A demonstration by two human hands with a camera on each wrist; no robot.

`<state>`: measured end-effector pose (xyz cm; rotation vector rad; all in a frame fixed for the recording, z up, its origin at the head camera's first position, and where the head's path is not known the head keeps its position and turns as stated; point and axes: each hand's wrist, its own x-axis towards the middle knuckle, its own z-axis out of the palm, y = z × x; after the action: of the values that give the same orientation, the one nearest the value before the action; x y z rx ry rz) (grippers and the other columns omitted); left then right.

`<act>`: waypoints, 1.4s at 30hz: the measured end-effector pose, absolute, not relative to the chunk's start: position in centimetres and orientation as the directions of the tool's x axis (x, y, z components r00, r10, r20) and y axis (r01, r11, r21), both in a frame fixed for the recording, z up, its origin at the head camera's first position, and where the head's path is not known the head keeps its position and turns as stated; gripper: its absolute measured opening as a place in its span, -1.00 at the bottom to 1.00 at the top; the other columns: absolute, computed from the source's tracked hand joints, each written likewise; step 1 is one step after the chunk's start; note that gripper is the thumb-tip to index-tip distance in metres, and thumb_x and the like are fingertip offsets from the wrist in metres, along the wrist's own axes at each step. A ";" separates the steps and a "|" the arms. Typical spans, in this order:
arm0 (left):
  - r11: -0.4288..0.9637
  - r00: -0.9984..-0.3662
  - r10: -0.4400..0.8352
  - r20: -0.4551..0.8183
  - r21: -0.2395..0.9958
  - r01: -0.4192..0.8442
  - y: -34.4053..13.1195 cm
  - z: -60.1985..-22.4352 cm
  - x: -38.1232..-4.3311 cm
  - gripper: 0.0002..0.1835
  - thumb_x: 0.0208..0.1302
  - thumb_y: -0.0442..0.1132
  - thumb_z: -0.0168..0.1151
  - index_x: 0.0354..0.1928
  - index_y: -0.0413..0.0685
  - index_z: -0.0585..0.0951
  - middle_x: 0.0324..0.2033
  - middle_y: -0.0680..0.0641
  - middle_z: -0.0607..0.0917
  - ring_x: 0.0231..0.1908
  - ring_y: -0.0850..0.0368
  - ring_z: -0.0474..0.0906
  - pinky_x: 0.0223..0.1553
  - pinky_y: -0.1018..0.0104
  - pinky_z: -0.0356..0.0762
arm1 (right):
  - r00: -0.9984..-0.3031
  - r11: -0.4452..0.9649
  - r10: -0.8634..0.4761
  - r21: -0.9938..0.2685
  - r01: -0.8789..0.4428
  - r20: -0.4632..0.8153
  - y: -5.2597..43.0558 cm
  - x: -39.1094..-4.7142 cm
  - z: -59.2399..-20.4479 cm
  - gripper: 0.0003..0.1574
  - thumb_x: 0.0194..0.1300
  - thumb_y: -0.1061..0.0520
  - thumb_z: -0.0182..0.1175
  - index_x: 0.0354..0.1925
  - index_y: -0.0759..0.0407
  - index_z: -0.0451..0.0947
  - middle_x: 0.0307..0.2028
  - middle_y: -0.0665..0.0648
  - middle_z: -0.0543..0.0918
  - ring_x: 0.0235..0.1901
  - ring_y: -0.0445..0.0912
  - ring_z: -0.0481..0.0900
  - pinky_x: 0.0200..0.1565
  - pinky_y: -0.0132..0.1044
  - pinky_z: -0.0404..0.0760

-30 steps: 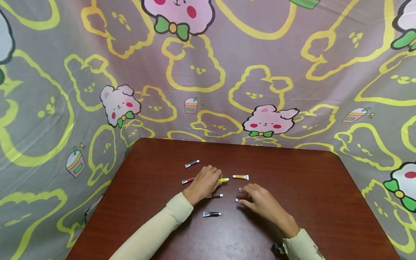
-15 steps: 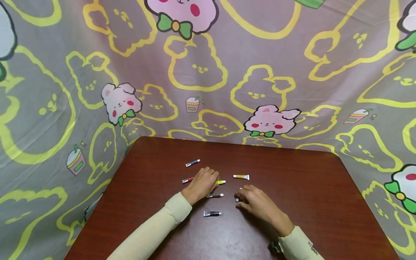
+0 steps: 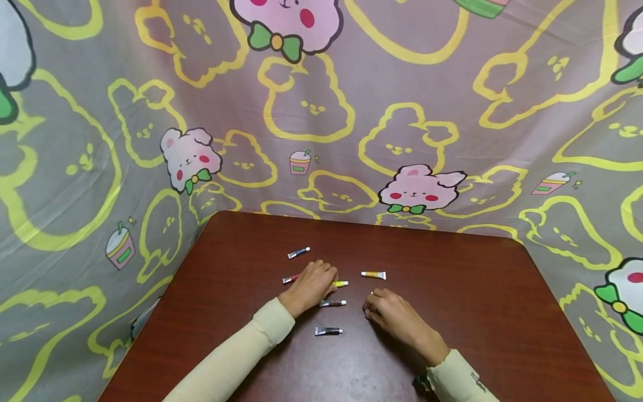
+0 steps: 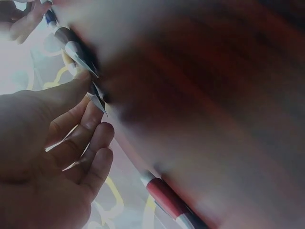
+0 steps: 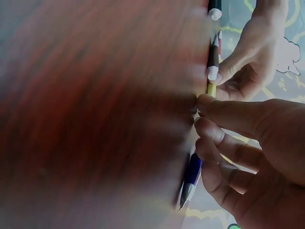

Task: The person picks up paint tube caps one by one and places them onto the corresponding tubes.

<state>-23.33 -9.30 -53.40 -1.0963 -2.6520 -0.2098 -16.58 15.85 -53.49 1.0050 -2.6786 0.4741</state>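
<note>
My left hand (image 3: pixel 312 283) pinches a small yellow paint tube (image 3: pixel 340 284) at its metal crimped end (image 4: pixel 97 99) between thumb and finger. The tube's white cap points right. To the right, my right hand (image 3: pixel 397 312) has thumb and fingertips together over a small paint tube; its white cap barely shows below the fingers and its body is hidden. Under the other fingers of that hand lies a blue paint tube (image 5: pixel 192 170), seen in the right wrist view. A brown paint tube (image 3: pixel 333 303) lies just below the yellow one, and a red paint tube (image 3: pixel 290 278) is partly behind my left hand.
On the brown table (image 3: pixel 467 279) a dark blue tube (image 3: pixel 298 253) lies at the back, an ochre tube (image 3: pixel 374 274) beyond my right hand, and a black tube (image 3: pixel 329 331) nearest the front. A patterned cloth (image 3: pixel 321 139) hangs around the table's back and sides.
My right hand's thumb and fingers have come together on the small tube. My left hand has drawn the yellow tube slightly left and toward the front.
</note>
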 end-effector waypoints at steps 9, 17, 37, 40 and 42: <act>0.705 -0.701 0.649 0.296 0.112 0.700 -10.1 -52.6 -22.4 -0.75 0.23 -0.04 0.41 -0.19 0.00 0.63 -0.30 0.08 0.65 -0.24 0.11 0.49 -0.21 0.25 0.40 | -0.728 0.711 -0.591 -0.201 -0.674 0.347 15.6 -16.6 -52.8 -0.84 0.18 0.14 0.43 -0.35 -0.01 0.59 -0.41 -0.11 0.61 -0.38 -0.17 0.58 -0.30 -0.20 0.59; 0.667 -0.653 0.680 0.332 0.088 0.740 -10.7 -51.8 -18.9 -0.78 0.28 0.01 0.36 -0.26 0.06 0.59 -0.35 0.12 0.59 -0.29 0.14 0.44 -0.18 0.23 0.42 | -0.778 0.736 -0.546 -0.266 -0.623 0.311 15.5 -16.3 -51.6 -0.88 0.19 0.11 0.42 -0.33 -0.03 0.63 -0.40 -0.15 0.65 -0.33 -0.22 0.60 -0.24 -0.20 0.59; 0.640 -0.649 0.742 0.171 0.107 0.761 -10.6 -52.2 -15.4 -0.71 0.06 0.09 0.50 -0.35 0.16 0.62 -0.40 0.21 0.57 -0.30 0.23 0.44 -0.22 0.28 0.43 | -0.735 0.654 -0.487 -0.361 -0.665 0.471 15.4 -15.4 -50.2 -0.79 0.09 0.19 0.45 -0.29 0.01 0.62 -0.39 -0.17 0.59 -0.42 -0.32 0.54 -0.37 -0.43 0.53; 0.637 -0.642 0.746 0.177 0.095 0.765 -10.5 -52.4 -15.3 -0.76 0.12 0.05 0.48 -0.37 0.17 0.60 -0.38 0.20 0.59 -0.29 0.23 0.45 -0.23 0.27 0.44 | -0.730 0.612 -0.465 -0.415 -0.674 0.501 15.5 -15.3 -50.3 -0.83 0.17 0.20 0.42 -0.26 0.03 0.63 -0.36 -0.19 0.59 -0.42 -0.31 0.55 -0.39 -0.42 0.56; 0.634 -0.639 0.748 0.179 0.090 0.768 -10.5 -52.5 -15.4 -0.78 0.15 0.03 0.46 -0.37 0.19 0.60 -0.36 0.20 0.61 -0.28 0.22 0.47 -0.23 0.28 0.44 | -0.728 0.588 -0.454 -0.441 -0.678 0.514 15.7 -15.3 -50.4 -0.84 0.22 0.20 0.40 -0.23 0.01 0.64 -0.34 -0.20 0.59 -0.40 -0.33 0.54 -0.39 -0.39 0.58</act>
<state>-15.36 -10.45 -52.51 -1.2707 -2.7253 -0.2383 -15.26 15.65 -50.35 0.9171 -2.4734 0.8997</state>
